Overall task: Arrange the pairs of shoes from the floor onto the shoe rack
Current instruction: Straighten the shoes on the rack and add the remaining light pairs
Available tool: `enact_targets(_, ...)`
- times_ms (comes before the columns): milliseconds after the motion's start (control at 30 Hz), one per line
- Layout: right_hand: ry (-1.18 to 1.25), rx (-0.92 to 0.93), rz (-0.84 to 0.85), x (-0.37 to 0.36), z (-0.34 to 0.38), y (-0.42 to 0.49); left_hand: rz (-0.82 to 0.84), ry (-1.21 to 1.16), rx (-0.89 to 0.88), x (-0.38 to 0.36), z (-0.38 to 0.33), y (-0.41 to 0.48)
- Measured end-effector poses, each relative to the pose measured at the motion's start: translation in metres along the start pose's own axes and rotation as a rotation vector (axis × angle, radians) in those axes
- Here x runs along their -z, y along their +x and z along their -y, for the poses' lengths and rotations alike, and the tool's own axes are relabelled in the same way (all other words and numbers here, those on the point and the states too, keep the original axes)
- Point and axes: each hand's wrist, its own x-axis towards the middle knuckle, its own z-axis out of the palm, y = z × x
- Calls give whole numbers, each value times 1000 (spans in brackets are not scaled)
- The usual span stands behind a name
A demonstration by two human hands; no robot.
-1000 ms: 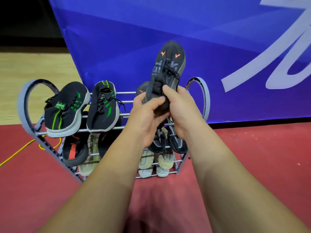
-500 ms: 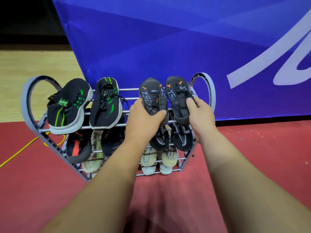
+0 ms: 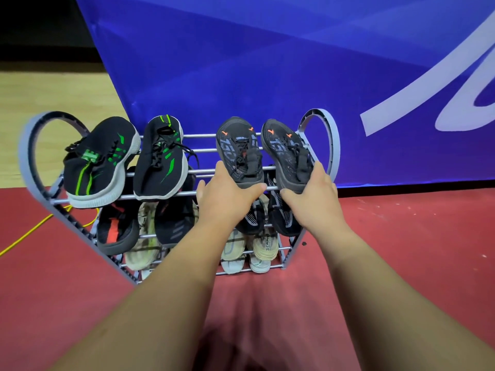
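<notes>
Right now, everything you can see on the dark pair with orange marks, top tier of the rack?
The dark pair with orange marks is two charcoal knit-looking sneakers with black laces, small orange arrow marks near the toes and grey lettering on the uppers. They lie side by side at the right end of the shoe rack's top tier, toes pointing away, heels at the front bar. The left hand cups the left shoe's heel, the right hand the right one's.
</notes>
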Motion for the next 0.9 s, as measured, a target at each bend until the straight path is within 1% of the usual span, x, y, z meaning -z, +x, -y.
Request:
enact_targets(200,33,16,-11,-3,-3,8,-10,45,-4,-7,1,2)
enact_targets(333,14,29,-16,-8,-1,13,-3,56,-18,-5,5,1)
enact_targets(900,18,51,44,1,0,12,-25,112,-66,-8,1,-1)
